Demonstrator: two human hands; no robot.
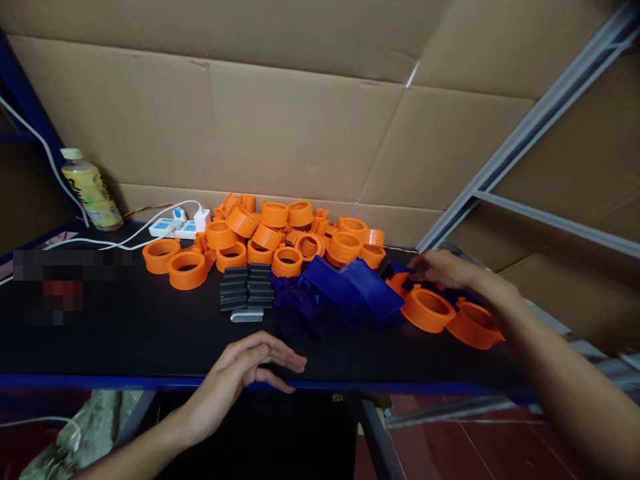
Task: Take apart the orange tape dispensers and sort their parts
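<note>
My left hand [250, 367] hovers at the front edge of the black table, fingers loosely stretched and apart, with nothing in it. At the right, my right hand [443, 268] reaches over two orange plastic rings [429, 309] to dark blue plastic pieces behind them. Its fingers are bent downward, and the fingertips are partly hidden and blurred, so a grip cannot be made out. Between the hands lies a pile of blue plastic parts [345, 290]. Left of that pile sit black ribbed pieces [247, 288], with a small silver metal object [247, 315] in front.
Many orange rings [260, 233] are heaped along the cardboard wall [300, 127]. A white power strip [175, 228] with plugs and cables lies at the back left, near a yellow-labelled bottle [93, 193]. A metal frame post [500, 160] slants at the right.
</note>
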